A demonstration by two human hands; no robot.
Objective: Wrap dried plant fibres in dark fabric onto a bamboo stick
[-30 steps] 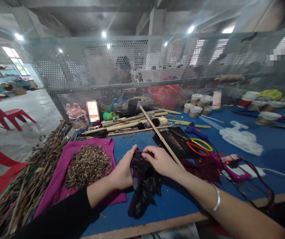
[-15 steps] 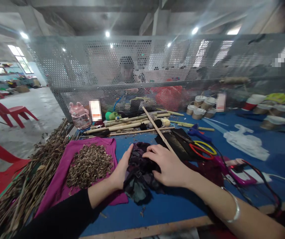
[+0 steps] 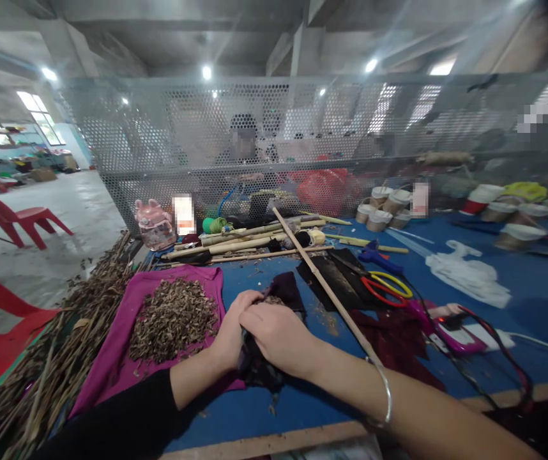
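Both my hands press on a bundle of dark purple-black cloth (image 3: 287, 289) lying on the blue table (image 3: 303, 402). My left hand (image 3: 230, 332) cups the bundle from the left, fingers curled round its edge. My right hand (image 3: 274, 333) lies over the top of it with fingers bent, a silver bangle (image 3: 382, 402) on the wrist. Most of the cloth is hidden under the hands. Just left of them a pile of dried brown bits (image 3: 171, 318) rests on a magenta cloth (image 3: 121, 358).
A long thin stick (image 3: 322, 281) slants across the table right of my hands. Scissors with red and yellow handles (image 3: 386, 285), bamboo sticks (image 3: 235, 243), a pink bottle (image 3: 153, 225) and small cups (image 3: 379, 214) lie farther back. Dry twigs (image 3: 48, 370) heap at the left edge. A person sits behind the perforated screen (image 3: 303, 128).
My right hand slid leftward over the cloth bundle, which was gathered and pressed down smaller beneath both hands. The left hand stayed at the bundle's left side.
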